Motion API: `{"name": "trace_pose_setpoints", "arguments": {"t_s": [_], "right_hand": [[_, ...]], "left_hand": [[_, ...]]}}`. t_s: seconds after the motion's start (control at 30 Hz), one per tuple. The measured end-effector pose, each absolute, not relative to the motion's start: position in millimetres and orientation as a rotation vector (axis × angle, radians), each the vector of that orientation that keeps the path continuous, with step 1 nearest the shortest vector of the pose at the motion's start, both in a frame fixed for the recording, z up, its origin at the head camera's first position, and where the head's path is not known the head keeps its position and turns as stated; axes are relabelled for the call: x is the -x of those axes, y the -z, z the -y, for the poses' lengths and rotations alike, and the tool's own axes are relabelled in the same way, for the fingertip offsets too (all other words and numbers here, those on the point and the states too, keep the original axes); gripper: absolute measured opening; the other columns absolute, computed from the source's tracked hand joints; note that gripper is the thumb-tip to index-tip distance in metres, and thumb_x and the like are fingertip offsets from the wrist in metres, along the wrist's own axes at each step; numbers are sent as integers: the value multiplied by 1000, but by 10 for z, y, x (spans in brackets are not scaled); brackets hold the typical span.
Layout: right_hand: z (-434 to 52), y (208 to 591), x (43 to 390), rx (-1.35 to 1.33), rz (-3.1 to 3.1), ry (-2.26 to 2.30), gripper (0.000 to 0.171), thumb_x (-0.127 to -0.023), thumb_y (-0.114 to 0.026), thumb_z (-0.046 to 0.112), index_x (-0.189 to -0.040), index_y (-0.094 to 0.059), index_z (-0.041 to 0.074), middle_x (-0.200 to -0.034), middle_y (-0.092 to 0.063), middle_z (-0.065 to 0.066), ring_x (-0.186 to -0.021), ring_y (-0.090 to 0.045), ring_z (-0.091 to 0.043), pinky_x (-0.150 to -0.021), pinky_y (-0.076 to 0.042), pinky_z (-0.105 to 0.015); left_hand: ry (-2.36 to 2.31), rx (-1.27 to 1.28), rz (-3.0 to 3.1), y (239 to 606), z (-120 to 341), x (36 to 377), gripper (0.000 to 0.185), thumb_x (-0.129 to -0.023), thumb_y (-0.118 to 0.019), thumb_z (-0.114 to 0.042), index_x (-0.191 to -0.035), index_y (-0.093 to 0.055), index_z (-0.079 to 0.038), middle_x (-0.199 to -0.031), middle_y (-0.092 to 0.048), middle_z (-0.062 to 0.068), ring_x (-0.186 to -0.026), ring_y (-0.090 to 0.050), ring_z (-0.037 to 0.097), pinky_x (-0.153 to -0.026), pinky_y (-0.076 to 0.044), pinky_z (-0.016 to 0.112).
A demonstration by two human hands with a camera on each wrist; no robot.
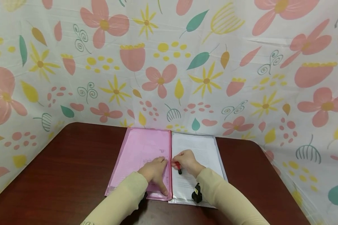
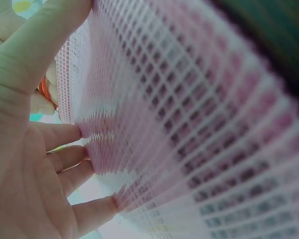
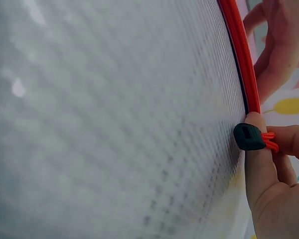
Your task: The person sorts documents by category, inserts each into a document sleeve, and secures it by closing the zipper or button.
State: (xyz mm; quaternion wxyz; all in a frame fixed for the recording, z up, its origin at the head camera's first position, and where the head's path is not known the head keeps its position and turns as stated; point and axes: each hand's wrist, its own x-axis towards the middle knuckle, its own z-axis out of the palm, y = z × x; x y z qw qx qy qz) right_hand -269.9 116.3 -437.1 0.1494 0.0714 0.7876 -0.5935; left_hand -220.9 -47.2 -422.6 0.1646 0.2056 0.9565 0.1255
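Left hand [image 1: 153, 171] lies flat, fingers [image 2: 65, 134] straight and spread, pressing the pink mesh pouch [image 1: 142, 156] on the counter [image 1: 73, 168]. Right hand [image 1: 187, 162] fingers curled, pinching the red-corded black zipper pull [image 3: 249, 137] at the pouch's red zipper edge [image 3: 241, 55], over the white mesh pouch [image 1: 202, 153] just beside.

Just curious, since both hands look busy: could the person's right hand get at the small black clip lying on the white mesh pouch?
Probably yes. The black clip lies uncovered on the white mesh pouch, beside the right sleeve. But the right hand is pinching the red zipper pull and would have to release it.
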Motion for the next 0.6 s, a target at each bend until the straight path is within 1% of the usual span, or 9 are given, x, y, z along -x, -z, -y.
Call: {"name": "trace_pose_setpoints", "arguments": {"t_s": [0.23,0.6], "right_hand": [[-1150,4333,2731,-208,-2287,1720,8,-81,-61,-7,-84,-64,-14,-62,-66,-14,-49,-60,-12,-51,-55,-26],[-1106,4316,2833,-211,-2310,1699,9,-83,-61,-5,-85,-63,-13,-60,-64,-11,-48,-58,-11,-51,-54,-24]], "left_hand": [[-372,-577,-2722,4224,466,2193,133,-41,-88,-59,-147,-30,-7,-155,-26,11,-142,-26,25,-111,-33,42],[-362,-576,-2719,4207,489,2196,134,-40,-88,-60,-148,-29,-6,-155,-25,11,-143,-25,26,-112,-31,42]]}}
